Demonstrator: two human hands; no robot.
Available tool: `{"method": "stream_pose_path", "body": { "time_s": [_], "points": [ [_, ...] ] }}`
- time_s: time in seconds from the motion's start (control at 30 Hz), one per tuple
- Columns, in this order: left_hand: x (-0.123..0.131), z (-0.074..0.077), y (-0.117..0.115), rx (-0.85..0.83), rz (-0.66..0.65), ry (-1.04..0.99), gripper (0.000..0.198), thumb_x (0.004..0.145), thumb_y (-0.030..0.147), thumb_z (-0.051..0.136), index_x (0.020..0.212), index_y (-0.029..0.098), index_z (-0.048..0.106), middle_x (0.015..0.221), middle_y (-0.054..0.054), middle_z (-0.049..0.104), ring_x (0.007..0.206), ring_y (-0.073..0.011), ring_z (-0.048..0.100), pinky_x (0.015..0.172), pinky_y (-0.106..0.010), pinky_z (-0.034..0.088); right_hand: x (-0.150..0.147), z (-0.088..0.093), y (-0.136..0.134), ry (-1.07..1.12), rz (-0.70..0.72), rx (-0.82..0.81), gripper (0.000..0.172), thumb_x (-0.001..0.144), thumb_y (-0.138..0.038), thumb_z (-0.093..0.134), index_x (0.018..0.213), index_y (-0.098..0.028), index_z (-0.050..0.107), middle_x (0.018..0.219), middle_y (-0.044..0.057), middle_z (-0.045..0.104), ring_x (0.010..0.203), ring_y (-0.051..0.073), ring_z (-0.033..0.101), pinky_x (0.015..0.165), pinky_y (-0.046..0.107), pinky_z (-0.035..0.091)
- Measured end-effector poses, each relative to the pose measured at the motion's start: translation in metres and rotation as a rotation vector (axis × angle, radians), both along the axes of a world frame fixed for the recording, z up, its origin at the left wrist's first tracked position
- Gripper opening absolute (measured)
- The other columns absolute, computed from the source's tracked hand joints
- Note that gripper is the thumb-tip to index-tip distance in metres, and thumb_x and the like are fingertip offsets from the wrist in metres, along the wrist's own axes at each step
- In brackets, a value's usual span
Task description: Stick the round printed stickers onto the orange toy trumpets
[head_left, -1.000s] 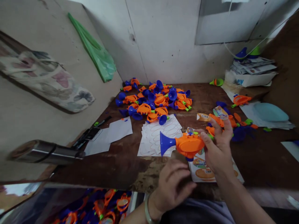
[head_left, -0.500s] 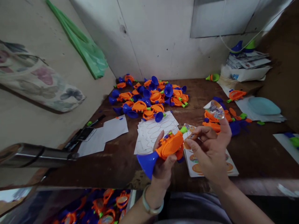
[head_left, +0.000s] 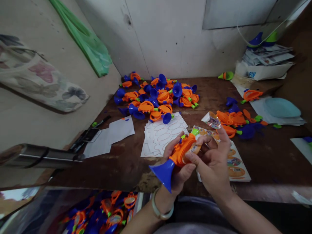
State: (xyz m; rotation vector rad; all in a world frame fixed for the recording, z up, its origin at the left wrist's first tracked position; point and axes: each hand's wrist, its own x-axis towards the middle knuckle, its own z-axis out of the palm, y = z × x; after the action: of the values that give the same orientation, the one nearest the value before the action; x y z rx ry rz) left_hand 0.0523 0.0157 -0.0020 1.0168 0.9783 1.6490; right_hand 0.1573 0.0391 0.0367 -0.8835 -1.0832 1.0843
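Note:
My left hand [head_left: 179, 175] is wrapped round an orange toy trumpet [head_left: 181, 151] with a blue bell and a green mouthpiece, tilted with the bell toward me. Between thumb and finger, my right hand [head_left: 213, 162] pinches an oval orange sticker [head_left: 195, 148] against the trumpet's flat side. A second sticker [head_left: 212, 120], with a picture on it, clings to a raised fingertip of the same hand. Beneath that hand lies a stack of sticker sheets [head_left: 236, 162] with oval orange stickers, partly hidden by the fingers.
A heap of toy trumpets [head_left: 163, 96] lies at the back, behind used backing sheets [head_left: 163, 135]. More trumpet parts [head_left: 234, 118] lie right, near a light-blue plate [head_left: 282, 107]. A steel flask [head_left: 41, 156] stands left. Below the table edge, a bin holds stickered trumpets [head_left: 114, 211].
My right hand has brought the oval sticker onto the trumpet's side, and the trumpet has turned in my left hand. The sticker on the raised fingertip has tipped lower. The view has shifted slightly.

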Motion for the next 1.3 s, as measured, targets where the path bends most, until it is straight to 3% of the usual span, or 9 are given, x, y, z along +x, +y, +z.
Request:
{"method": "stream_pose_path", "body": {
  "time_s": [0.13,0.37,0.6,0.87,1.1,1.2,1.3],
  "points": [
    [0.001,0.001,0.0,0.003,0.019,0.025,0.061,0.091,0.055,0.086,0.143,0.034,0.061,0.151,-0.008,0.069,0.136,-0.032,0.07,0.117,-0.049,0.058,0.001,0.0,0.001,0.029,-0.001,-0.028,0.083,0.084,-0.01,0.082,0.148,-0.042,0.041,0.1,-0.007,0.062,0.08,0.01,0.068,0.07,0.019,0.065],
    [0.002,0.011,0.003,-0.047,0.05,0.095,0.061,0.089,0.056,0.085,0.138,0.03,0.059,0.153,-0.013,0.067,0.137,-0.0353,0.07,0.117,-0.053,0.058,0.009,-0.003,0.0,-0.036,-0.009,-0.049,0.081,0.087,-0.016,0.082,0.149,-0.043,0.038,0.104,-0.006,0.061,0.077,0.011,0.07,0.064,0.02,0.065],
    [0.003,0.006,0.003,-0.056,0.05,0.053,0.057,0.09,0.052,0.084,0.137,0.029,0.061,0.152,-0.013,0.067,0.139,-0.0338,0.068,0.121,-0.052,0.054,0.01,-0.004,0.001,-0.088,-0.033,-0.024,0.079,0.089,-0.018,0.082,0.15,-0.043,0.039,0.098,-0.006,0.06,0.072,0.011,0.067,0.062,0.021,0.065],
    [0.004,0.006,0.004,-0.042,0.034,-0.004,0.055,0.091,0.048,0.085,0.137,0.029,0.062,0.142,-0.01,0.073,0.126,-0.0296,0.075,0.111,-0.045,0.06,0.006,-0.005,0.001,-0.062,-0.068,-0.025,0.075,0.088,-0.019,0.083,0.146,-0.043,0.043,0.1,-0.006,0.061,0.075,0.01,0.069,0.065,0.019,0.065],
    [0.006,-0.001,0.003,-0.067,0.035,-0.065,0.051,0.094,0.049,0.083,0.136,0.029,0.063,0.141,-0.01,0.073,0.129,-0.0289,0.074,0.113,-0.044,0.059,0.002,-0.005,0.001,-0.043,-0.066,-0.01,0.074,0.089,-0.02,0.082,0.148,-0.043,0.044,0.101,-0.006,0.061,0.076,0.01,0.068,0.068,0.02,0.065],
    [0.006,-0.006,0.003,-0.028,0.054,-0.072,0.048,0.097,0.046,0.08,0.14,0.031,0.064,0.152,-0.009,0.069,0.137,-0.0289,0.07,0.119,-0.044,0.055,-0.001,-0.006,0.002,-0.07,-0.094,0.062,0.071,0.093,-0.018,0.079,0.149,-0.041,0.042,0.098,-0.005,0.062,0.077,0.011,0.067,0.068,0.022,0.063],
    [0.006,-0.005,0.004,0.061,0.066,-0.042,0.046,0.099,0.043,0.078,0.142,0.033,0.066,0.16,-0.008,0.065,0.141,-0.0298,0.068,0.118,-0.043,0.056,-0.002,-0.007,0.007,-0.142,-0.18,0.267,0.07,0.096,-0.012,0.073,0.15,-0.041,0.041,0.093,-0.006,0.065,0.081,0.014,0.068,0.075,0.029,0.064]
  ]
}}
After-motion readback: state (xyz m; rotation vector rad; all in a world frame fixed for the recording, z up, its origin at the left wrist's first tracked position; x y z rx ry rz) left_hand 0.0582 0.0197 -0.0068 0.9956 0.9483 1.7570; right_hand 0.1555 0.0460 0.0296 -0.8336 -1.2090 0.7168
